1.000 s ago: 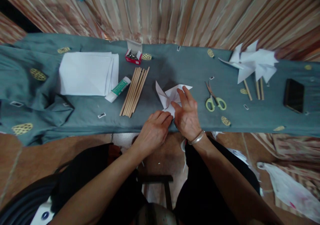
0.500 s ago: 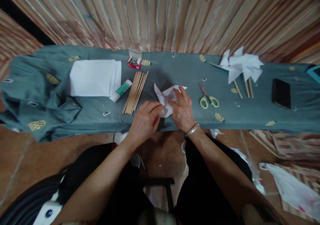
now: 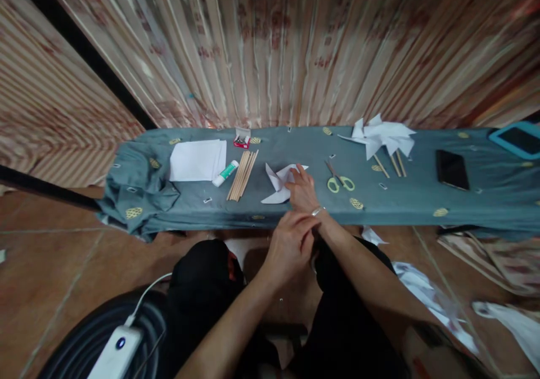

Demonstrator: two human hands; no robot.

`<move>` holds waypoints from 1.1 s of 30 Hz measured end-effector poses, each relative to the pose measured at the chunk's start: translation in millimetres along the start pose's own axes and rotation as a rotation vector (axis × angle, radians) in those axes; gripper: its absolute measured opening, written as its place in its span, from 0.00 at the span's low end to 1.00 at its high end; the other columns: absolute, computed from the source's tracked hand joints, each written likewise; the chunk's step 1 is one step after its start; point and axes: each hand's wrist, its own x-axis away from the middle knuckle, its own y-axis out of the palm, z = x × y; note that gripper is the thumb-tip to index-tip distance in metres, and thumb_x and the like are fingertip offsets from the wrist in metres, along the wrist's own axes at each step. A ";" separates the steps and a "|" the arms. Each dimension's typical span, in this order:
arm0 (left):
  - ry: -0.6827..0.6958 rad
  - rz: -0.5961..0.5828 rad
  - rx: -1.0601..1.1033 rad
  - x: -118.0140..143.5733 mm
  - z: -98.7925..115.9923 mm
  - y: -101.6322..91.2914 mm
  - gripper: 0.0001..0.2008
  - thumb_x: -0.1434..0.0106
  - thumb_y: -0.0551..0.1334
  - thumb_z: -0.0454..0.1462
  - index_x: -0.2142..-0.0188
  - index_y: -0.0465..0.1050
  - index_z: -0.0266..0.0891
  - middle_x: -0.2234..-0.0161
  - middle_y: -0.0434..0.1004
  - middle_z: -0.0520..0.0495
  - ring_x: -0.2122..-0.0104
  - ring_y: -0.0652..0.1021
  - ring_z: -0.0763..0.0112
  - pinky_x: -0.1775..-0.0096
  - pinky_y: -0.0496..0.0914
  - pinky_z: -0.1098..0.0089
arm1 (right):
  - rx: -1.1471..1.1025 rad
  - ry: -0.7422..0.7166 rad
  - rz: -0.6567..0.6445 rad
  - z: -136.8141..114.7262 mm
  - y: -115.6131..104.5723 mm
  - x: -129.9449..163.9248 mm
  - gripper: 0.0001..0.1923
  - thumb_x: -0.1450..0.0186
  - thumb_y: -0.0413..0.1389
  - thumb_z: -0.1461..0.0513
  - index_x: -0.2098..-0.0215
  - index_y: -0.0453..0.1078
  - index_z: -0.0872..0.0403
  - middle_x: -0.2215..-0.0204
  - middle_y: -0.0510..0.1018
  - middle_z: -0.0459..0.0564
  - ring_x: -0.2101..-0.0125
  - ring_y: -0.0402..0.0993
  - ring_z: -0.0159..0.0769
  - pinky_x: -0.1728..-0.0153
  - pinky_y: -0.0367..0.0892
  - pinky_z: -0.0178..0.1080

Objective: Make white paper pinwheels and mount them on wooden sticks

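Note:
A partly folded white paper pinwheel (image 3: 276, 195) lies near the front edge of the cloth-covered table, one blade standing up. My right hand (image 3: 302, 190) presses on its right side, with fingertips on the folded paper holding it. On that wrist is a silver bracelet (image 3: 317, 211). My left hand (image 3: 291, 238) is off the paper, its fingers closed at the bracelet and wrist; the exact grip is partly hidden. Left of the pinwheel lie several wooden sticks (image 3: 242, 176) and a glue stick (image 3: 226, 173). Green-handled scissors (image 3: 340, 182) lie to the right, blades spread.
Behind the sticks stands a small red box (image 3: 242, 139) of metal pins. White paper sheets (image 3: 196, 161) are stacked at left. Finished pinwheels (image 3: 383, 134) on sticks, a black phone (image 3: 452, 169) and a blue-framed device (image 3: 517, 140) are at right. A white power bank (image 3: 116, 353) sits lower left.
My left hand has let go of the pinwheel and moved back to the bracelet on my right wrist. My right hand stays on the paper. The camera view has tilted and shifted.

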 end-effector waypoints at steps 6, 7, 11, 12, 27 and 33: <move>0.089 0.016 0.084 6.8 51.2 -5.4 0.13 0.36 0.54 0.28 0.59 0.76 0.37 0.61 0.79 0.44 0.60 0.77 0.65 0.57 0.76 0.64 | -0.022 0.012 -0.054 -5.7 -6.2 -3.9 0.18 0.35 0.45 0.71 0.63 0.78 0.60 0.37 0.63 0.65 0.32 0.41 0.52 0.40 0.51 0.54; 0.097 0.014 0.089 7.7 56.0 -8.2 0.13 0.36 0.54 0.28 0.59 0.76 0.37 0.61 0.79 0.43 0.60 0.77 0.66 0.56 0.75 0.64 | -0.024 0.018 -0.058 -6.0 -6.6 -3.5 0.18 0.35 0.45 0.71 0.62 0.78 0.60 0.37 0.62 0.65 0.32 0.41 0.52 0.40 0.50 0.54; 0.074 -0.021 0.101 15.8 59.8 -17.1 0.13 0.36 0.54 0.27 0.59 0.76 0.35 0.61 0.80 0.42 0.60 0.77 0.66 0.56 0.75 0.64 | -0.018 0.045 -0.061 -6.3 -6.7 -0.4 0.18 0.35 0.45 0.70 0.59 0.78 0.60 0.37 0.62 0.64 0.32 0.40 0.52 0.39 0.49 0.53; 0.060 -0.037 0.096 18.3 58.0 -19.2 0.13 0.37 0.54 0.27 0.59 0.77 0.35 0.61 0.80 0.42 0.60 0.77 0.65 0.57 0.75 0.64 | -0.018 0.057 -0.063 -6.5 -6.7 0.5 0.19 0.35 0.45 0.70 0.58 0.78 0.59 0.37 0.62 0.64 0.32 0.40 0.52 0.39 0.49 0.53; -0.164 0.022 -0.099 14.7 -32.4 -66.9 0.14 0.39 0.55 0.28 0.62 0.79 0.38 0.63 0.80 0.44 0.61 0.79 0.67 0.56 0.74 0.66 | -0.004 0.034 -0.044 -9.4 -3.7 -0.1 0.18 0.38 0.47 0.73 0.60 0.77 0.60 0.38 0.64 0.64 0.32 0.43 0.52 0.41 0.52 0.53; -0.204 0.142 -0.095 -42.7 -67.1 -60.4 0.12 0.40 0.56 0.30 0.63 0.79 0.39 0.60 0.81 0.45 0.58 0.79 0.65 0.51 0.72 0.64 | -0.025 0.007 -0.041 -5.5 -4.1 -1.0 0.18 0.37 0.46 0.73 0.60 0.77 0.58 0.38 0.64 0.64 0.32 0.43 0.50 0.41 0.53 0.54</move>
